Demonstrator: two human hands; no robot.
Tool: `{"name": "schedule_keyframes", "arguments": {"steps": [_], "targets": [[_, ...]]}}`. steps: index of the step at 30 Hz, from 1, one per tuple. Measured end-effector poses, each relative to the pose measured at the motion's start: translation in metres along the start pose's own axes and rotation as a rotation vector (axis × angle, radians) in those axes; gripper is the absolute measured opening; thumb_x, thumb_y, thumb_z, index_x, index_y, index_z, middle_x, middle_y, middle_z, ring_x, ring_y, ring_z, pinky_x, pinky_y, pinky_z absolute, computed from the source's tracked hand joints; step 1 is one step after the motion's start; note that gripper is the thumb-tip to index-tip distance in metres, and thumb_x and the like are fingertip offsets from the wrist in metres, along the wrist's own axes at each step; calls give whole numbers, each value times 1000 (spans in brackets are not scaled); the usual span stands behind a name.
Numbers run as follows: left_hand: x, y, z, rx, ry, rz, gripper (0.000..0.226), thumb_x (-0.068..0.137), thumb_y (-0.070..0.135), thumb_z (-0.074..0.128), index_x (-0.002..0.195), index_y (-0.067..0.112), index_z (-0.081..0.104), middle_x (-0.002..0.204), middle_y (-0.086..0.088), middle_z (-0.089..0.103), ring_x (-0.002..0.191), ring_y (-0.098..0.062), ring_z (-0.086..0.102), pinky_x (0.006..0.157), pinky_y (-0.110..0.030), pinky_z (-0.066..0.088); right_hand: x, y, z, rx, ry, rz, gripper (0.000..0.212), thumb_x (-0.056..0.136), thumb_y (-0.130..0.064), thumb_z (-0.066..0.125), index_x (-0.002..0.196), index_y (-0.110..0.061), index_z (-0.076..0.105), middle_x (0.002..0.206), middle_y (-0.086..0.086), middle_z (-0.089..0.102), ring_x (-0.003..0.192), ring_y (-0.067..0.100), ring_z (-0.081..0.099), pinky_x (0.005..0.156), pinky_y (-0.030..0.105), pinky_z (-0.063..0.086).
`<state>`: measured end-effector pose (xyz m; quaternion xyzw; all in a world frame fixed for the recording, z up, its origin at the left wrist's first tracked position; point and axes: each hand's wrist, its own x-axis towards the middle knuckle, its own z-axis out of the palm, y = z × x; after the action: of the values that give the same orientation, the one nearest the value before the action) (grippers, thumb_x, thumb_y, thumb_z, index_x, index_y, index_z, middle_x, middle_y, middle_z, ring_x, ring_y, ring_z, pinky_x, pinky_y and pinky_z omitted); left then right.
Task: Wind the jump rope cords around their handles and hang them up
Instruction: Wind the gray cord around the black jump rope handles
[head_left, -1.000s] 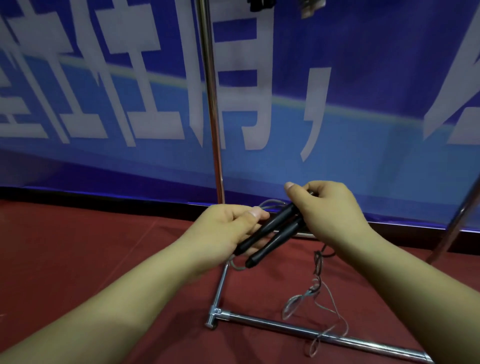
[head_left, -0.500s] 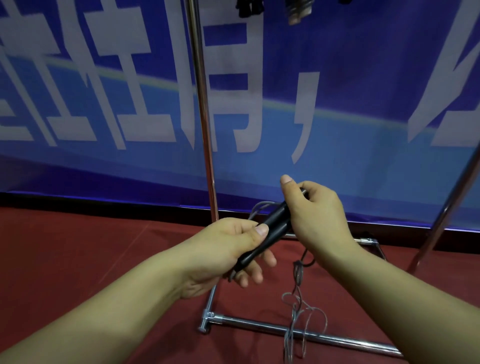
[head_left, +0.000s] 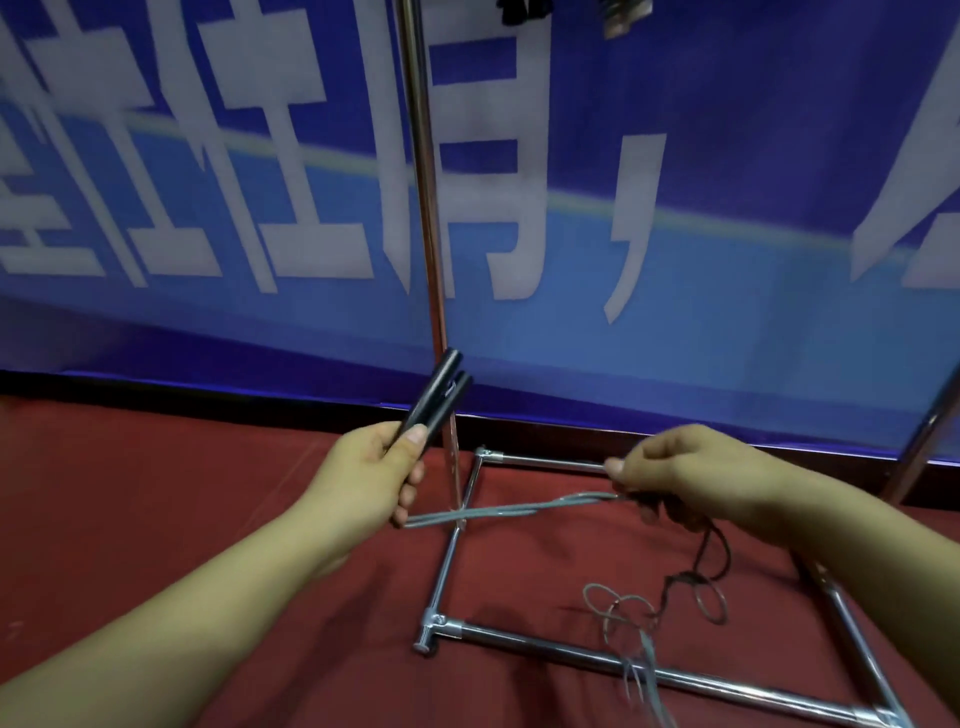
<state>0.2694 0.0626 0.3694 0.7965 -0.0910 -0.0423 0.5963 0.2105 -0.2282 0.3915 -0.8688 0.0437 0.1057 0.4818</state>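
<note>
Head view: left hand (head_left: 371, 470) holds both handles (head_left: 434, 397) upright; right hand (head_left: 675, 473) pinches the cords (head_left: 519, 512) taut between them, slack on the floor (head_left: 156, 493); winding seems just starting; next, wrap cords round handles.

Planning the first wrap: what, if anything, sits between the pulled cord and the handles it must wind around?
Nothing visible. The grey cord runs free from the right hand to the left hand under the black handles; only the rack's pole stands behind.

Even, dim light; blurred, edge-warped wide-angle view
</note>
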Motion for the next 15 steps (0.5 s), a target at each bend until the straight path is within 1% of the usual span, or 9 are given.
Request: {"name": "schedule_keyframes", "arguments": {"steps": [2, 5, 7, 9, 10, 12, 13, 15], "targets": [[0, -9, -5, 140, -11, 23, 25, 105, 18, 48, 83, 16, 58, 63, -1, 50, 45, -7, 47, 41, -23, 44, -4, -4, 3, -86, -122, -1, 29, 83, -38, 76, 68, -14, 69, 62, 1, 63, 52, 15, 41, 49, 25, 34], [-1, -15, -7, 240, -71, 29, 21, 104, 17, 50, 87, 18, 62, 64, -2, 52, 45, -5, 51, 43, -22, 47, -6, -10, 5, -203, -201, 3, 17, 80, -25, 79, 82, -9, 74, 62, 0, 64, 54, 15, 45, 49, 24, 35], [1, -15, -7, 251, -86, 13, 20, 104, 18, 50, 88, 18, 63, 66, -3, 53, 46, -4, 52, 45, -21, 48, -5, -9, 4, -254, -190, 35, 14, 81, -19, 77, 77, -7, 71, 60, 0, 61, 54, 14, 48, 52, 25, 40], [2, -16, -8, 251, -101, -10, 18, 104, 19, 50, 94, 16, 64, 67, -2, 55, 47, -4, 53, 47, -21, 48, -3, -6, 1, -282, -154, 54, 20, 83, -22, 76, 68, -12, 67, 57, -1, 56, 55, 14, 49, 57, 27, 41], [2, -16, -8, 252, -120, -16, 17, 104, 18, 50, 98, 15, 65, 67, -2, 55, 48, -5, 53, 47, -21, 47, -3, -4, -1, -272, -141, 53, 21, 82, -24, 76, 66, -15, 66, 57, -2, 54, 57, 15, 50, 58, 27, 40], [-1, -17, -10, 257, -168, -12, 15, 104, 17, 51, 104, 15, 66, 67, 0, 56, 49, -5, 52, 46, -21, 46, -3, -3, -4, -121, -149, 66, 14, 76, -25, 75, 71, -14, 68, 60, 1, 52, 59, 18, 50, 59, 29, 42], [-2, -17, -11, 259, -197, -5, 15, 104, 17, 51, 104, 18, 66, 66, 1, 56, 50, -5, 52, 47, -21, 45, -4, -2, -7, -17, -159, 80, 15, 71, -24, 74, 77, -11, 69, 63, 2, 51, 58, 19, 49, 58, 29, 43], [-5, -17, -14, 250, -256, -6, 15, 104, 16, 51, 106, 22, 66, 66, 3, 58, 53, -7, 53, 48, -21, 45, -5, 0, -11, 119, -175, 86, 24, 63, -20, 71, 85, -10, 70, 65, 4, 51, 54, 17, 45, 54, 28, 37]]}}
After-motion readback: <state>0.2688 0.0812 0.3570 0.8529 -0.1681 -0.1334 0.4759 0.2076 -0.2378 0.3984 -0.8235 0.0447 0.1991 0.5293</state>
